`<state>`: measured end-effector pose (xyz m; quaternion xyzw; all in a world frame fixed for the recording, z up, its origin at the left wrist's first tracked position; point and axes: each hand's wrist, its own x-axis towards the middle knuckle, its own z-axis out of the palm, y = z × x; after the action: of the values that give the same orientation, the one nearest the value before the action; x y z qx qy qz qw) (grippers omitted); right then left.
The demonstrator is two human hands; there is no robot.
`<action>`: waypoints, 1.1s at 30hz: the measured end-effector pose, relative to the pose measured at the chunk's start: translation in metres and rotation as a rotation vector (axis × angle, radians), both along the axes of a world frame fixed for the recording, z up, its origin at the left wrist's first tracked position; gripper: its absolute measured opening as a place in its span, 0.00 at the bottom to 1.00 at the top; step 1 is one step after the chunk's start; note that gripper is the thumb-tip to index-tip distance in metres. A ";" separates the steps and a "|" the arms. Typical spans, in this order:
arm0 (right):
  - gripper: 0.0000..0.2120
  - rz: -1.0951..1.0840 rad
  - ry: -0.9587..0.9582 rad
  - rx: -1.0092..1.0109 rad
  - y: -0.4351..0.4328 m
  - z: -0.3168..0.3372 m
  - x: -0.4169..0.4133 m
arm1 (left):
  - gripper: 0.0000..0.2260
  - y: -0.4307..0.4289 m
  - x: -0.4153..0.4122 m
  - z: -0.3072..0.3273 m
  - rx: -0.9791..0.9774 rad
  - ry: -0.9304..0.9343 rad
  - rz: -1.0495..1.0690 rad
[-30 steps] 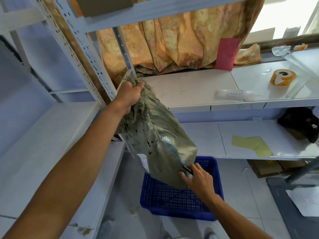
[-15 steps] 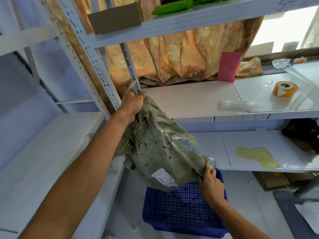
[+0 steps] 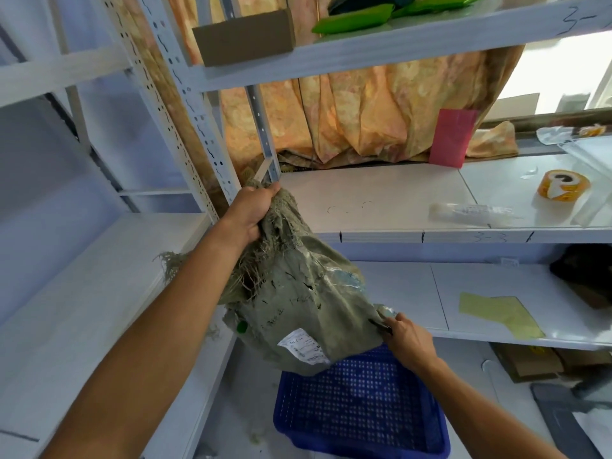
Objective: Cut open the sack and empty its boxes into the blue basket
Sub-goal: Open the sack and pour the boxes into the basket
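A grey-green woven sack (image 3: 298,303) with frayed edges and a white label hangs in the air above the blue basket (image 3: 361,412), which stands on the floor. My left hand (image 3: 250,212) grips the sack's frayed upper end. My right hand (image 3: 409,339) holds the sack's lower right corner, with a thin dark tool showing between its fingers. The sack bulges, and what is inside is hidden. I see no boxes in the basket.
White metal shelving (image 3: 381,197) surrounds the spot, left and ahead. On the shelves lie a tape roll (image 3: 563,187), a pink card (image 3: 452,137), a yellow sheet (image 3: 500,313) and a cardboard box (image 3: 243,38). Cardboard boxes (image 3: 530,362) sit on the floor at right.
The sack's lower end has swung up and to the right with my right hand, so the sack lies more level over the basket. My view has tilted upward.
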<state>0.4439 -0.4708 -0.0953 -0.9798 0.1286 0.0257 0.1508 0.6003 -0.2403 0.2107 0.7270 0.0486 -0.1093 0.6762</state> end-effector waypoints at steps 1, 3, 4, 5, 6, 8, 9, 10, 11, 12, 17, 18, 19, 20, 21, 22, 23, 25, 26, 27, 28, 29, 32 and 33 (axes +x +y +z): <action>0.13 -0.004 -0.009 -0.010 0.004 -0.002 0.000 | 0.07 0.002 0.001 0.000 -0.005 -0.002 -0.001; 0.12 0.014 -0.012 -0.021 0.011 -0.004 0.001 | 0.07 0.007 0.004 0.000 -0.022 -0.005 0.000; 0.11 0.023 -0.019 -0.009 0.015 -0.004 0.000 | 0.07 0.010 0.006 0.000 -0.030 -0.006 0.003; 0.10 0.028 -0.034 0.017 0.017 -0.004 0.001 | 0.07 0.014 0.008 0.000 -0.032 -0.007 0.007; 0.09 0.018 -0.049 0.047 0.019 -0.004 0.000 | 0.07 0.018 0.010 0.000 -0.030 -0.013 0.015; 0.08 -0.025 -0.088 0.086 0.019 -0.003 -0.001 | 0.06 0.028 0.014 0.000 -0.002 -0.031 0.041; 0.08 -0.052 -0.115 0.095 0.017 -0.002 -0.001 | 0.06 0.035 0.017 -0.002 0.021 -0.039 0.050; 0.08 -0.083 -0.139 0.109 0.014 -0.001 -0.001 | 0.07 0.044 0.021 -0.004 0.043 -0.045 0.054; 0.09 -0.109 -0.166 0.129 0.010 0.002 0.001 | 0.11 0.054 0.024 -0.007 0.073 -0.040 0.056; 0.10 -0.129 -0.179 0.147 0.005 0.005 0.004 | 0.15 0.063 0.029 -0.013 0.101 -0.034 0.057; 0.15 -0.150 -0.201 0.162 -0.018 0.039 0.027 | 0.14 0.097 0.041 -0.060 0.217 0.002 0.116; 0.16 -0.145 -0.201 0.164 -0.020 0.046 0.031 | 0.14 0.101 0.045 -0.076 0.249 0.021 0.121; 0.18 -0.130 -0.201 0.157 -0.022 0.051 0.033 | 0.15 0.105 0.047 -0.092 0.280 0.044 0.123; 0.19 -0.110 -0.197 0.142 -0.022 0.055 0.035 | 0.17 0.106 0.051 -0.111 0.297 0.063 0.116; 0.19 -0.088 -0.196 0.128 -0.022 0.059 0.036 | 0.17 0.104 0.052 -0.130 0.314 0.075 0.095; 0.20 -0.066 -0.195 0.119 -0.021 0.061 0.035 | 0.17 0.098 0.050 -0.145 0.346 0.087 0.065; 0.20 -0.044 -0.198 0.112 -0.020 0.063 0.035 | 0.16 0.090 0.043 -0.157 0.387 0.087 0.032; 0.20 -0.018 -0.208 0.097 -0.020 0.063 0.034 | 0.12 0.075 0.033 -0.181 0.450 0.089 -0.034; 0.19 -0.024 -0.204 0.093 -0.021 0.063 0.034 | 0.12 0.068 0.031 -0.195 0.484 0.087 -0.061; 0.17 -0.039 -0.192 0.097 -0.021 0.062 0.035 | 0.13 0.063 0.029 -0.210 0.519 0.083 -0.090; 0.14 -0.058 -0.175 0.112 -0.023 0.059 0.036 | 0.14 0.058 0.030 -0.225 0.538 0.088 -0.110; 0.12 -0.081 -0.154 0.133 -0.024 0.054 0.036 | 0.14 0.054 0.029 -0.240 0.547 0.094 -0.121; 0.07 -0.169 -0.121 0.185 -0.027 0.034 0.036 | 0.17 0.042 0.029 -0.281 0.559 0.138 -0.132; 0.07 -0.202 -0.121 0.203 -0.029 0.025 0.036 | 0.19 0.038 0.031 -0.296 0.563 0.157 -0.139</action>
<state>0.4800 -0.4995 -0.0701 -0.9413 0.2140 -0.0357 0.2584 0.6310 -0.2021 -0.0851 0.8769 0.0791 -0.1934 0.4329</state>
